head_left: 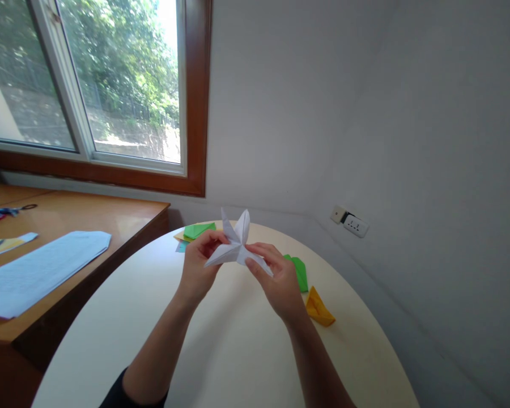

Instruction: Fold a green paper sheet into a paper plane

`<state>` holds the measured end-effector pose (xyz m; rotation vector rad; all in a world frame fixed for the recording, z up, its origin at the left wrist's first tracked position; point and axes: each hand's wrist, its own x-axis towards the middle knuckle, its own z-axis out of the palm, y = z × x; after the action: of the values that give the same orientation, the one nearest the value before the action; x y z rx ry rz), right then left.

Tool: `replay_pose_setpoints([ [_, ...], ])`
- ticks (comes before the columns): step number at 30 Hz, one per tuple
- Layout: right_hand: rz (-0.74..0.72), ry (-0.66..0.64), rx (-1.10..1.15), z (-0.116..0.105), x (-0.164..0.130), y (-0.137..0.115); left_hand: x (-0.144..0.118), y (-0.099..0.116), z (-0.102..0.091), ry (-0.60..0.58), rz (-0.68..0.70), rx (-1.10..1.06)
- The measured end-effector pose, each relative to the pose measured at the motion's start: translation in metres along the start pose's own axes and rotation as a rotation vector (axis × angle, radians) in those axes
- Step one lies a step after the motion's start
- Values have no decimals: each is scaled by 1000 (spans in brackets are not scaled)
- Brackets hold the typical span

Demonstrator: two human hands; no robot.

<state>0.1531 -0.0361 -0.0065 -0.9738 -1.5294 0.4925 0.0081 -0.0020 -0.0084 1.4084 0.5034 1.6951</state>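
A white folded-paper flower (241,229) with several pointed petals is held up above the round white table (153,317). My left hand (199,266) grips it from the left, its fingers partly hidden behind a petal. On the other side, my right hand (278,275) pinches the lower right petal between thumb and fingers. Beyond my left hand lie green folded paper (199,229) and some yellow and light blue paper beneath it. A green folded piece (300,273) is partly covered by my right hand, and a yellow paper boat (318,307) sits just nearer.
To the left stands a wooden desk (123,211) with a stack of white sheets (55,272), scissors (8,212) and a yellow-striped paper piece (8,245). A wall with a socket (356,225) borders the table's far right. A window (123,85) is at the upper left.
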Motion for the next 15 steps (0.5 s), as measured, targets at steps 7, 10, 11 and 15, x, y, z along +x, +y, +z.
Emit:
replay_pose_setpoints([
  [7, 42, 29, 22, 3, -1, -2, 0, 4, 4, -1, -22, -32],
  [10, 13, 64, -9, 3, -1, -2, 0, 4, 3, -18, -50, -95],
  [11, -4, 74, -26, 2, -1, -2, 0, 4, 2, -26, -62, -107],
  [15, -136, 137, -174, 0, -1, -3, 0, 6, 2, -24, -98, -131],
])
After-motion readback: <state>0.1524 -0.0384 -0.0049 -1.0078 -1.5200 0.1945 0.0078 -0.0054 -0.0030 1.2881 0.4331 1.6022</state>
